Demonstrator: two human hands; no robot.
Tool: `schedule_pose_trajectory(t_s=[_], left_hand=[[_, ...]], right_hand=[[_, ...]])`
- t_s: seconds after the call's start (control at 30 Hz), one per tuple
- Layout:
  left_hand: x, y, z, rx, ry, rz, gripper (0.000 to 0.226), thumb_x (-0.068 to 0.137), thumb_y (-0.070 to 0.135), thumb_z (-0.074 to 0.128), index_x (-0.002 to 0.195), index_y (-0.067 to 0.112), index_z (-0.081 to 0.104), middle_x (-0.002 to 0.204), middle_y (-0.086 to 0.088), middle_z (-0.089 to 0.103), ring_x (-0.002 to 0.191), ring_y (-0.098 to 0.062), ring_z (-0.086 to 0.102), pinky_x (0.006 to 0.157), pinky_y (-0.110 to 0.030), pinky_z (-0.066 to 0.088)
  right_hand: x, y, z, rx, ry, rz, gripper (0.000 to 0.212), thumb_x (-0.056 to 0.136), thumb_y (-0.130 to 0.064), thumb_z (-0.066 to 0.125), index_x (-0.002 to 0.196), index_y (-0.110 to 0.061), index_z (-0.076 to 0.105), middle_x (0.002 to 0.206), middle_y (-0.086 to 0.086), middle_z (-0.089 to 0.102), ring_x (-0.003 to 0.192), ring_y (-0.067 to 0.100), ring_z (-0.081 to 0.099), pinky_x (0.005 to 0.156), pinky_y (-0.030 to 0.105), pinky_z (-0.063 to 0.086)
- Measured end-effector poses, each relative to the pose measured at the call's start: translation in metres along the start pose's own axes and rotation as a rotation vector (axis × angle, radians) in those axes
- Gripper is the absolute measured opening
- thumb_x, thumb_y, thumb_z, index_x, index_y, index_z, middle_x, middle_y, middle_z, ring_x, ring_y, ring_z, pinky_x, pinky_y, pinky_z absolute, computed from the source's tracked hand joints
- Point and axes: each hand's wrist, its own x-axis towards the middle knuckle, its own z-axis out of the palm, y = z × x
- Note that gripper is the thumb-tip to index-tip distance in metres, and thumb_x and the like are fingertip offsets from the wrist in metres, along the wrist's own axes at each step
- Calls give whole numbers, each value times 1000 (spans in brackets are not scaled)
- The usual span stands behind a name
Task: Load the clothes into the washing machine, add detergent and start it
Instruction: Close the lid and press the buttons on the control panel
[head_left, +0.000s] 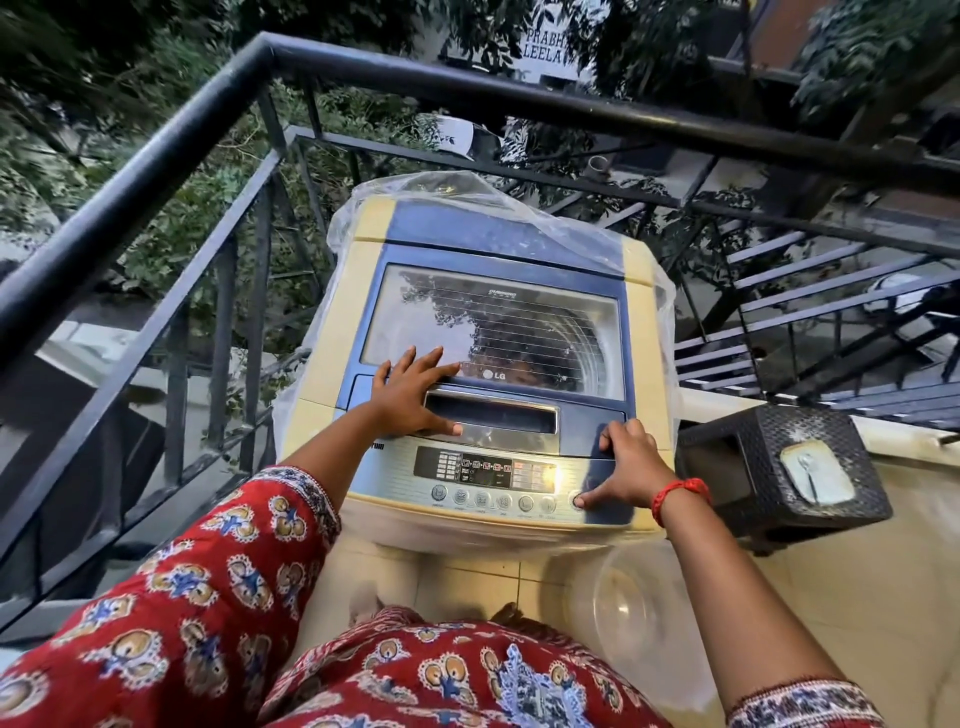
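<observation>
A cream and blue top-load washing machine stands in front of me on a balcony, its glass lid shut. A clear plastic sheet is pushed back over its rear. My left hand lies flat on the lid's front edge, fingers spread. My right hand rests on the lit control panel, its thumb on the rightmost round button while the fingers curl over the lid's front right corner. No clothes or detergent are visible.
A black metal railing runs along the left and behind the machine. A dark woven stool stands to the right, with a small white dish and spoon on top. A clear plastic tub sits on the tiled floor below the machine.
</observation>
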Motion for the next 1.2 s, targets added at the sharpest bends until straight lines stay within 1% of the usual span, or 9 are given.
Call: schedule_pose_trajectory(t_s=[0.47,0.87,1.03,1.2], left_hand=[[-1,0,-1,-9,1,-1,97,67,66,72,148,46,22,162,14,1,149,-18,-11,118,-51,-8],[-2,0,-1,-39,13,3,95,68,64,73,147,46,25,161,15,2,149,-17,-10,118,-50,-9],[-2,-1,-1,-42,11,5,95,67,64,73,147,46,25,161,16,2,149,-16,-11,118,-50,-9],[-2,-2,0,-36,10,7,95,67,66,72,147,47,23,161,15,2,148,-16,-11,118,-50,-9]], right_hand=[[3,0,2,0,-1,24,79,39,-47,93,95,-22,42,106,-2,37,100,18,38,80,28,39],[8,-1,5,-32,4,48,82,36,-46,94,95,-21,42,108,1,38,100,19,38,80,29,37],[7,-7,0,-44,-30,72,83,37,-46,94,95,-21,41,107,0,36,101,19,37,78,29,36],[7,-9,-6,-79,-69,71,83,36,-49,93,95,-22,41,108,1,37,102,20,39,82,30,40]])
